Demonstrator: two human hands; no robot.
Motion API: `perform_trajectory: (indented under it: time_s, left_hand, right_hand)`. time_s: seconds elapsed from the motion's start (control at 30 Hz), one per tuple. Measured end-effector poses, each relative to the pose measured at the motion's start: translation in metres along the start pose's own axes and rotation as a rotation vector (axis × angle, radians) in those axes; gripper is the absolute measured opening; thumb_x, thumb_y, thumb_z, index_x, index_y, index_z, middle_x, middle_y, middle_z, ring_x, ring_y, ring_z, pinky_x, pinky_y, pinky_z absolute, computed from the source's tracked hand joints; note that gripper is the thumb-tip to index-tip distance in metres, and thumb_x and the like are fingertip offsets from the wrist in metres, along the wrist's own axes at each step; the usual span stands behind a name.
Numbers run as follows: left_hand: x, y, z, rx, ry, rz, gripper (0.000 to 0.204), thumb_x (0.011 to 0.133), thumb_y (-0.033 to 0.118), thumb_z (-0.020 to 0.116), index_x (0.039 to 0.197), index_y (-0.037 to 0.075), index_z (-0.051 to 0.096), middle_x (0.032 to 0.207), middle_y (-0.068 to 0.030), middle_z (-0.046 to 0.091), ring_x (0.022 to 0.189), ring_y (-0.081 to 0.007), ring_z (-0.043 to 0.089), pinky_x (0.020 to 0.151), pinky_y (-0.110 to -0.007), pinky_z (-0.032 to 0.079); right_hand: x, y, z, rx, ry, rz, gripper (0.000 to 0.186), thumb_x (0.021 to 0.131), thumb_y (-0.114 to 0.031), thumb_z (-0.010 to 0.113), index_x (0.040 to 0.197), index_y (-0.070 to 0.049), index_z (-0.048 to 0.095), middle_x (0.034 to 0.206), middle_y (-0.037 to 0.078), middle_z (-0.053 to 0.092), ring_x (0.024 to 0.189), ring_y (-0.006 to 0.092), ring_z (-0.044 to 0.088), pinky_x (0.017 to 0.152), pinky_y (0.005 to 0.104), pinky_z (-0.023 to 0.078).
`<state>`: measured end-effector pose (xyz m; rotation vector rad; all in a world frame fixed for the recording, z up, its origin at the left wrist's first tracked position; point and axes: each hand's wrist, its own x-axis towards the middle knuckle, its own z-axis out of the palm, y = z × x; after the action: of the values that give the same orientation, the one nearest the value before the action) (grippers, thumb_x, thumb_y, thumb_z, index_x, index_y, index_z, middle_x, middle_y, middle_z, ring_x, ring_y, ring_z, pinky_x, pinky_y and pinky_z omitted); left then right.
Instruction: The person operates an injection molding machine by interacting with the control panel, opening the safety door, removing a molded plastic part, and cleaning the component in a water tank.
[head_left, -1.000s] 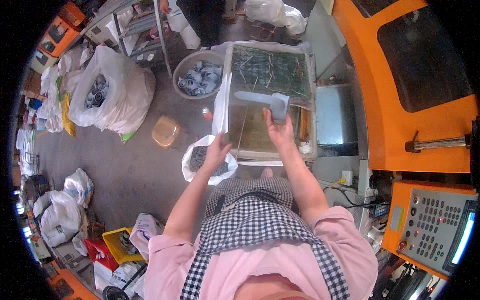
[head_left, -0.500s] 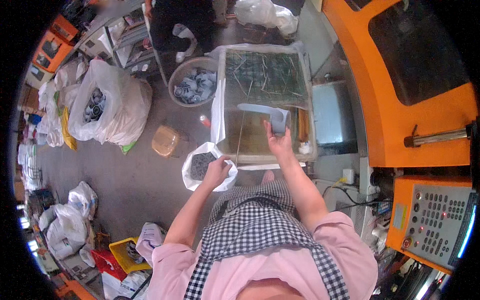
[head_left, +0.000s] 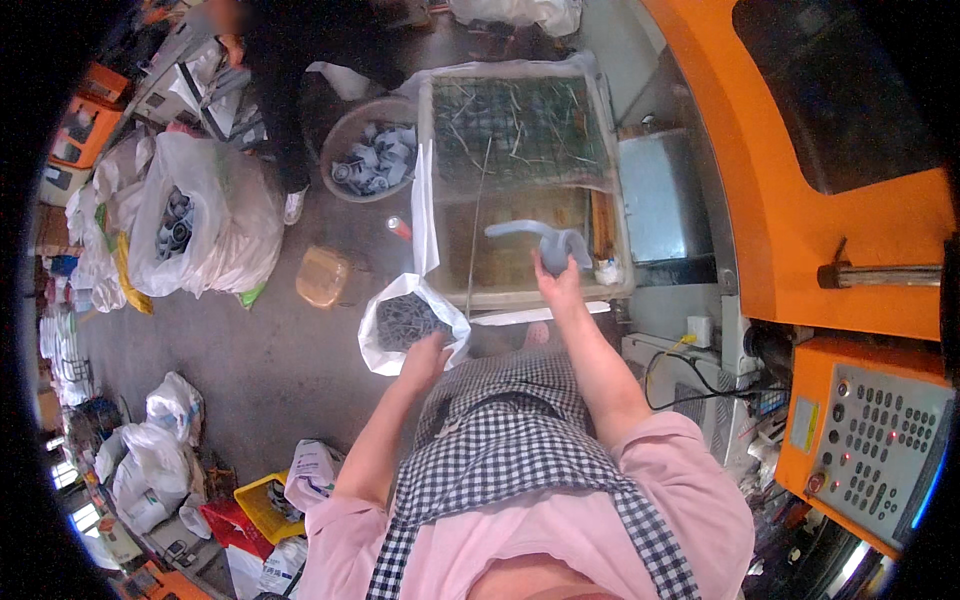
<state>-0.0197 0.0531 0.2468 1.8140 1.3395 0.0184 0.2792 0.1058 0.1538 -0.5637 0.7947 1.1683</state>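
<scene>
My right hand point(head_left: 560, 285) is closed on the lower end of a grey plastic pipe fitting point(head_left: 563, 245). A long curved arm of the fitting points left, above the near part of a framed tank. My left hand point(head_left: 426, 358) is at the near inner edge of an open white bag point(head_left: 374, 352), with its fingers curled and partly hidden. Small dark grey plastic pieces point(head_left: 405, 318) fill the bag. Whatever the left fingers hold, if anything, is too small to make out.
Green mesh point(head_left: 520, 125) with strips covers the far part of the tank point(head_left: 540, 292). A round tub point(head_left: 335, 170) of grey fittings stands beyond, by a person in dark clothes point(head_left: 290, 70). A stool point(head_left: 322, 277) is left; an orange machine point(head_left: 770, 240) stands right.
The pipe fitting has tilted and sits slightly lower in my right hand's grip. My left hand has moved down a little at the bag's rim. The person beyond has shifted left.
</scene>
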Motion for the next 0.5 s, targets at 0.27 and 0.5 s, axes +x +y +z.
perform_trajectory:
  time_s: [0.27, 0.5]
  left_hand:
    - [-0.019, -0.043, 0.055, -0.016, -0.107, -0.159, 0.026, 0.075, 0.015, 0.058, 0.095, -0.001, 0.053, 0.087, -0.0223, 0.057, 0.084, -0.0397, 0.054, 0.072, -0.044, 0.044]
    - [-0.005, -0.06, 0.097, -0.047, -0.168, -0.361, 0.025, 0.076, 0.013, 0.058, 0.096, -0.001, 0.052, 0.086, -0.0213, 0.057, 0.082, -0.0369, 0.055, 0.07, -0.041, 0.044]
  right_hand:
    - [0.134, -0.032, -0.094, -0.819, 0.105, -0.48, 0.05, 0.081, -0.028, 0.055, 0.113, 0.007, 0.039, 0.109, 0.021, 0.047, 0.101, 0.0277, 0.047, 0.085, 0.038, 0.043]
    - [0.276, -0.075, -0.102, -1.031, 0.058, -0.376, 0.057, 0.082, -0.03, 0.055, 0.126, -0.005, 0.028, 0.119, 0.012, 0.037, 0.104, 0.0243, 0.044, 0.08, 0.0315, 0.043]
